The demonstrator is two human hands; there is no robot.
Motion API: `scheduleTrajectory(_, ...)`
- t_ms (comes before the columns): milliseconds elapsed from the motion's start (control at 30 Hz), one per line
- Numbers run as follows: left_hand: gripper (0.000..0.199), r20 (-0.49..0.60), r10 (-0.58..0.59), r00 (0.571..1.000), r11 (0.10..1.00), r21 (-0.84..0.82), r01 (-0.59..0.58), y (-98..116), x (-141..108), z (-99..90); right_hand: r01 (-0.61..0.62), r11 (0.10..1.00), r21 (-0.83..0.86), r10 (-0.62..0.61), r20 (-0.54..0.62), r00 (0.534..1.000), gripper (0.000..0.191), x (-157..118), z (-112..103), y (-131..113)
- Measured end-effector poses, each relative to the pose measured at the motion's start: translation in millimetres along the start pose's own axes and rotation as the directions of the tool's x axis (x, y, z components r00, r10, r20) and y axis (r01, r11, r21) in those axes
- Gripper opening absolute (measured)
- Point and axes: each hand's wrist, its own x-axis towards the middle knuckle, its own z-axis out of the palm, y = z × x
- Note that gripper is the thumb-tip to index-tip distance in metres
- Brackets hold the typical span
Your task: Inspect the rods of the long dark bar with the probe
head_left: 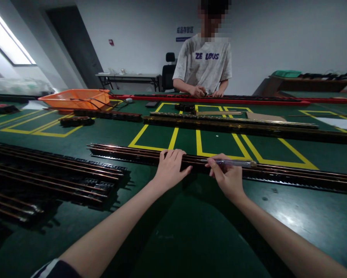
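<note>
A long black rail with copper-coloured strips along its length lies across the green table in front of me. My left hand rests on it, fingers over the top and thumb held apart. Just to the right, my right hand grips a slim screwdriver with a translucent purplish handle. Its thin shaft points left along the rail, low over the strips; whether the tip touches them I cannot tell.
Several similar rails lie at the left. Farther back are another long rail, an orange basket and a cardboard piece. Across the table a person has both hands at a red rail. Yellow tape marks the tabletop.
</note>
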Motion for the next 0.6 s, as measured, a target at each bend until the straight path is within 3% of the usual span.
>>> scheduleTrajectory(600,0.037,-0.012,0.002,1.000,0.999,0.043,-0.001,-1.2,0.1,1.3,-0.021,0.999,0.038,0.020,0.036,0.999,0.017,-0.7,0.6,5.4)
